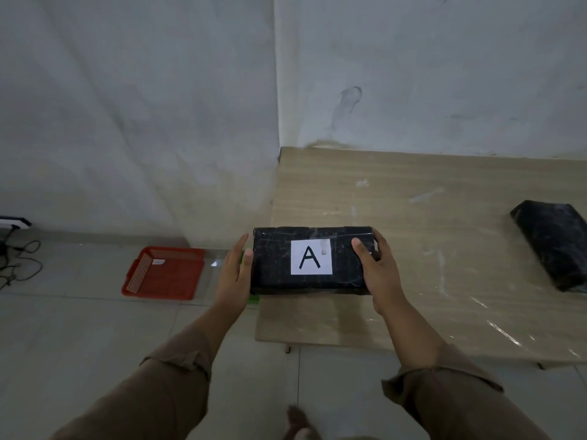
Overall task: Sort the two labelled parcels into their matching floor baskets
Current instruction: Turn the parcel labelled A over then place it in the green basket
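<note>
A black wrapped parcel [276, 262] with a white label reading "A" is held between both hands at the left edge of the low wooden table [413, 192]. My left hand [233, 274] presses its left end, and my right hand [378, 271] grips its right end with the thumb on top. A second black parcel [552, 244] lies on the table at the far right, its label hidden. On the floor to the left sits a red basket [163, 274] with a small white tag inside. A sliver of green [254, 300] shows under the held parcel; what it is cannot be made out.
The table stands in a corner against grey walls. Black cables [19, 262] and a dark device lie on the tiled floor at the far left. My foot [298, 423] shows at the bottom edge.
</note>
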A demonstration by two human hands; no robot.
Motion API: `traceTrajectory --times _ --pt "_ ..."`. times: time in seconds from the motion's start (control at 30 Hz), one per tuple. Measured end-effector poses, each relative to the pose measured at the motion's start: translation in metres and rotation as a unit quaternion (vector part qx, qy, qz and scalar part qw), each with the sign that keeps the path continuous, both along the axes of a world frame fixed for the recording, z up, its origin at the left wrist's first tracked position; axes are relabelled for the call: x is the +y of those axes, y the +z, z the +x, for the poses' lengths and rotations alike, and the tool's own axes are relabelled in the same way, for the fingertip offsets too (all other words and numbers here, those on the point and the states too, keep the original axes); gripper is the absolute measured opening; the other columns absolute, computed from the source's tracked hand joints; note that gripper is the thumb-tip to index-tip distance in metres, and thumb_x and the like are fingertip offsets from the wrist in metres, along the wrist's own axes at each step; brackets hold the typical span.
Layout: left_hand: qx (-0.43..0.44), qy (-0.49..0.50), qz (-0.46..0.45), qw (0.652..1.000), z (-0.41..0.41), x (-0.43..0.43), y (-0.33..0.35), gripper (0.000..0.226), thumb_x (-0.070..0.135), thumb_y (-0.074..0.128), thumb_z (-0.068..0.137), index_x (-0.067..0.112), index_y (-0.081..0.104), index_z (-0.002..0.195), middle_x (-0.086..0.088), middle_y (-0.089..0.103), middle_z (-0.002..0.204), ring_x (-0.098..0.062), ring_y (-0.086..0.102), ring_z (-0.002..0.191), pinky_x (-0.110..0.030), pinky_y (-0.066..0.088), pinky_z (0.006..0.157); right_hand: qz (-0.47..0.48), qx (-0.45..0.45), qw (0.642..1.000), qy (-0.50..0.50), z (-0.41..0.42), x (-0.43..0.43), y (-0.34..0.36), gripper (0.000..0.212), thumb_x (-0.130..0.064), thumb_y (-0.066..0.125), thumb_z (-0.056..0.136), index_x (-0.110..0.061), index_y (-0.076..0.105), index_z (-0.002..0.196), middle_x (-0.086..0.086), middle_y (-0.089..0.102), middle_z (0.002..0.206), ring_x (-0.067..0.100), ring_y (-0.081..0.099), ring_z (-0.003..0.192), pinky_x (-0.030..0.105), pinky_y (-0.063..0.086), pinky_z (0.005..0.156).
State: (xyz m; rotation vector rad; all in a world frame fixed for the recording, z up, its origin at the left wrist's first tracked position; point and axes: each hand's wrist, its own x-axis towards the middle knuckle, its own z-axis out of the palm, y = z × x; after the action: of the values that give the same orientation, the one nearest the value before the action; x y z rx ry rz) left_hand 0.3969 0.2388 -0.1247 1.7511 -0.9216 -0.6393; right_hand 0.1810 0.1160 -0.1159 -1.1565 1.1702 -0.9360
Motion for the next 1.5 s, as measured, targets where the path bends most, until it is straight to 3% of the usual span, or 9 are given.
traceTrajectory --times 0.13,0.27,0.43,0.73,0.83,0.97,1.13,1.27,1.5 --pt "0.008 0.025 0.001 1.000 0.032 -0.002 -0.008 0.048 0.038 0.031 0.097 0.023 0.031 0.142 0.000 0.034 0.150 -0.011 0.028 0.136 -0.027 0.022 0.110 0.007 0.005 1.000 0.014 0.034 -0.008 -0.004 0.058 -0.040 0.064 0.083 -0.031 0.041 0.136 0.004 0.058 0.129 0.019 0.060 0.112 0.040 0.054 0.092" --pt "0.005 0.038 -0.001 0.999 0.066 -0.002 -0.011 0.047 0.040 0.031 0.097 0.026 0.032 0.142 0.001 0.034 0.150 -0.010 0.029 0.136 -0.027 0.022 0.109 0.009 -0.007 1.000 0.023 0.072 -0.015 -0.003 0.053 -0.037 0.064 0.084 -0.033 0.043 0.133 0.003 0.062 0.123 0.012 0.063 0.103 0.026 0.058 0.078" --pt "0.026 0.034 0.005 0.999 0.124 0.001 -0.012 0.056 0.050 0.029 0.092 0.027 0.030 0.142 -0.004 0.035 0.149 -0.017 0.029 0.138 -0.044 0.025 0.115 0.010 0.000 1.000 0.029 0.131 -0.018 -0.005 0.055 -0.037 0.064 0.084 -0.034 0.041 0.134 0.008 0.060 0.125 0.021 0.062 0.107 0.040 0.055 0.088" --pt "-0.012 0.000 0.041 0.999 0.281 0.015 -0.017 0.065 0.061 0.023 0.085 0.032 0.024 0.144 0.000 0.025 0.154 -0.016 0.021 0.142 -0.040 0.019 0.117 -0.001 0.015 1.000 0.001 0.284 0.017 -0.025 0.052 -0.040 0.064 0.083 -0.032 0.044 0.130 0.003 0.057 0.128 0.023 0.058 0.113 0.047 0.053 0.094" --pt "-0.020 0.004 0.045 0.999 0.327 0.020 -0.025 0.063 0.059 0.023 0.086 0.032 0.026 0.143 -0.001 0.025 0.154 -0.016 0.020 0.142 -0.035 0.017 0.115 -0.003 0.025 1.000 -0.005 0.326 0.033 -0.036 0.051 -0.041 0.063 0.083 -0.035 0.043 0.130 -0.003 0.056 0.123 0.020 0.057 0.114 0.040 0.054 0.091" --pt "-0.017 -0.009 0.063 0.998 0.363 0.025 -0.050 0.055 0.051 0.026 0.093 0.029 0.028 0.143 0.000 0.029 0.153 -0.014 0.023 0.140 -0.032 0.018 0.113 0.012 0.047 0.999 -0.021 0.355 0.046 -0.061 0.057 -0.041 0.063 0.084 -0.032 0.039 0.136 -0.010 0.053 0.122 0.010 0.054 0.108 0.016 0.050 0.078" --pt "0.006 -0.030 0.103 0.994 0.376 0.030 -0.107 0.065 0.058 0.027 0.086 0.027 0.029 0.143 -0.002 0.031 0.152 -0.016 0.025 0.140 -0.036 0.019 0.116 0.044 0.061 0.997 -0.034 0.372 0.048 -0.117 0.036 -0.034 0.063 0.086 -0.041 0.049 0.119 -0.023 0.054 0.108 -0.004 0.055 0.094 0.001 0.046 0.066" --pt "0.016 -0.032 0.143 0.989 0.376 0.018 -0.186 0.063 0.055 0.028 0.088 0.026 0.030 0.143 -0.004 0.027 0.153 -0.016 0.020 0.141 -0.030 0.015 0.112 0.082 0.081 0.992 -0.051 0.378 0.042 -0.200 0.057 -0.034 0.062 0.087 -0.027 0.038 0.138 -0.013 0.045 0.122 0.001 0.042 0.107 -0.007 0.038 0.061" --pt "0.023 -0.040 0.177 0.983 0.362 -0.018 -0.372 0.059 0.050 0.030 0.092 0.023 0.029 0.144 -0.005 0.024 0.155 -0.016 0.017 0.143 -0.025 0.013 0.109 0.119 0.129 0.979 -0.100 0.367 0.011 -0.392 0.057 -0.036 0.065 0.084 -0.026 0.043 0.136 0.000 0.052 0.134 0.013 0.051 0.113 0.001 0.045 0.060"
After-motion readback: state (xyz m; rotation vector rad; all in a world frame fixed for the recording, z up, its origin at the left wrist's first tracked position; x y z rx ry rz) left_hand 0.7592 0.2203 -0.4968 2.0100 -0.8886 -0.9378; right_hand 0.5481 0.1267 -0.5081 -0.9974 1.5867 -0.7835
